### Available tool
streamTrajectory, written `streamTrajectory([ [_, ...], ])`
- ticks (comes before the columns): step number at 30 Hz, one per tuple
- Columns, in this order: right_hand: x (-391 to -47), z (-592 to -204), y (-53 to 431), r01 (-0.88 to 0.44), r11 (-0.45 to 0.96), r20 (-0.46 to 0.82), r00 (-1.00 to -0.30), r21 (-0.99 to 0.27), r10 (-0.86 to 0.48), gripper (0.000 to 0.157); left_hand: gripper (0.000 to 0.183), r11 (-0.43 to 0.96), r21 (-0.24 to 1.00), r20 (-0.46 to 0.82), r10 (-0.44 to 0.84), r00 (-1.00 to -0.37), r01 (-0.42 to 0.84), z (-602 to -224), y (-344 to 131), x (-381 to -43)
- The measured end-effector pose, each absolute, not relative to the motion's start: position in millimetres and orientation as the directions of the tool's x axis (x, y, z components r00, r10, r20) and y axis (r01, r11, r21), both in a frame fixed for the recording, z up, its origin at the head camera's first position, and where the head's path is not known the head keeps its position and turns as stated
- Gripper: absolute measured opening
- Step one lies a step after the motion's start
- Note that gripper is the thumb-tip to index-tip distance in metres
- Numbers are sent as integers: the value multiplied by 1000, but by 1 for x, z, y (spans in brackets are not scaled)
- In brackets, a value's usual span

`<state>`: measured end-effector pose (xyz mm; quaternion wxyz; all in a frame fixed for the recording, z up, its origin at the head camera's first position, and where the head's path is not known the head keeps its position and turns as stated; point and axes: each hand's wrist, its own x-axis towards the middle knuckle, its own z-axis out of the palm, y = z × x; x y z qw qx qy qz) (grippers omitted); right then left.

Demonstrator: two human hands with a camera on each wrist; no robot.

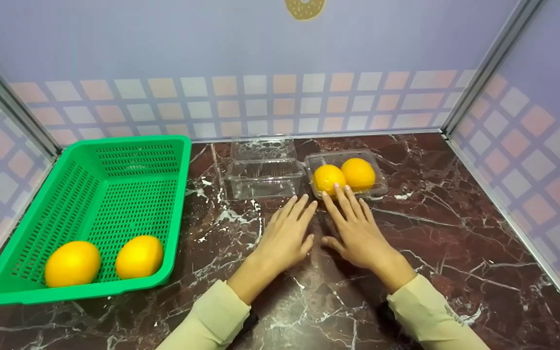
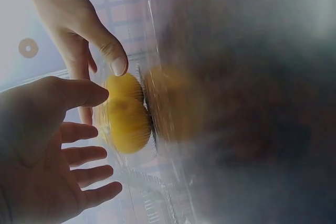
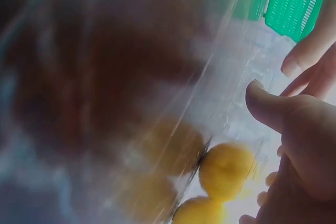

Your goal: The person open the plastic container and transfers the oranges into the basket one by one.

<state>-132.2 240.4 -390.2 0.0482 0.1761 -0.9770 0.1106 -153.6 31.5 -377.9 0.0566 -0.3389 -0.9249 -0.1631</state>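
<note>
Two round yellow fruits, likely oranges (image 1: 359, 174), sit side by side in a clear plastic clamshell box (image 1: 379, 187) near the back wall. My right hand (image 1: 358, 233) reaches toward this box, its fingers extended, fingertips overlapping the front of the left orange in the head view. To its left, my left hand (image 1: 285, 233) is held with straight fingers and nothing in it, in front of a second clear box (image 1: 265, 187) with a raised lid. In the left wrist view, the left hand (image 2: 47, 145) has its fingers spread, apart from the oranges (image 2: 126, 124).
A green plastic basket (image 1: 180, 194) stands at the left, with two more oranges (image 1: 139, 256) at its near end. Tiled-pattern walls (image 1: 285, 92) close off the back and both sides of the dark marbled tabletop (image 1: 455, 272).
</note>
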Motion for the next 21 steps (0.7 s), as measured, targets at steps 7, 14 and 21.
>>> streamTrajectory([
  [7,-134,-391,253,-332,916,126,-942,-227,-310,99,69,705,252,206,630,-749,663,-378,42,-158],
  [14,-133,-391,267,-303,917,128,-952,-259,-278,101,73,711,236,177,638,-749,662,-376,49,-160],
  [21,-132,-389,280,-262,926,115,-964,-273,-239,101,73,714,199,169,649,-742,671,-378,56,-161],
])
